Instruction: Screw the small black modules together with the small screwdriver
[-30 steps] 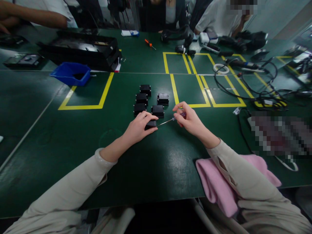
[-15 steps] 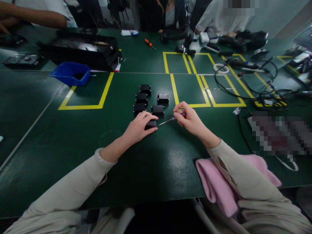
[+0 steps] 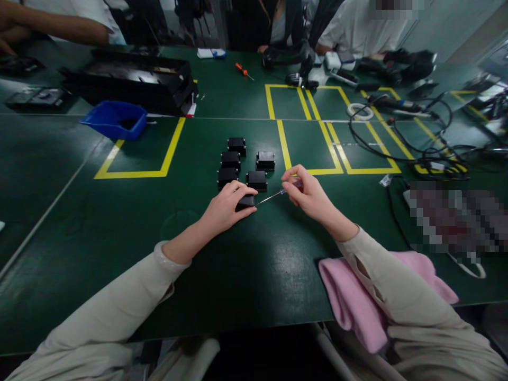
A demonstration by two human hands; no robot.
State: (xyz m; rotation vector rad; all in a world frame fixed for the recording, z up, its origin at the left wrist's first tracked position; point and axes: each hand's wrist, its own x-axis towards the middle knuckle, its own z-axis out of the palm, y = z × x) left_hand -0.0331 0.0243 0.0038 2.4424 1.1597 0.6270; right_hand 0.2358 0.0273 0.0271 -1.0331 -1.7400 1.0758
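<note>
My left hand (image 3: 230, 206) is closed around a small black box-shaped part (image 3: 246, 201), pinning it against the green table (image 3: 278, 286). Its fingers hide much of that part. In my right hand (image 3: 305, 193) is a screwdriver (image 3: 273, 197) with a dark reddish handle, pinched between thumb and fingers. The thin shaft slants down to the left, and its tip meets the near right end of the held part. Several similar black parts with small bright screws at their ends stand just beyond, among them a nearer one (image 3: 257, 180) and a farther one (image 3: 237, 145).
A blue bin (image 3: 117, 119) and black trays (image 3: 135, 79) stand at the back left. An orange screwdriver (image 3: 242, 69) lies at the far side. Cables (image 3: 400, 153) coil at the right. A pink cloth (image 3: 341, 291) lies under my right forearm. Other people sit across the table.
Almost nothing differs. Both hands, the screwdriver and the held black part stay in place, apart from a very slight shift of my right hand.
</note>
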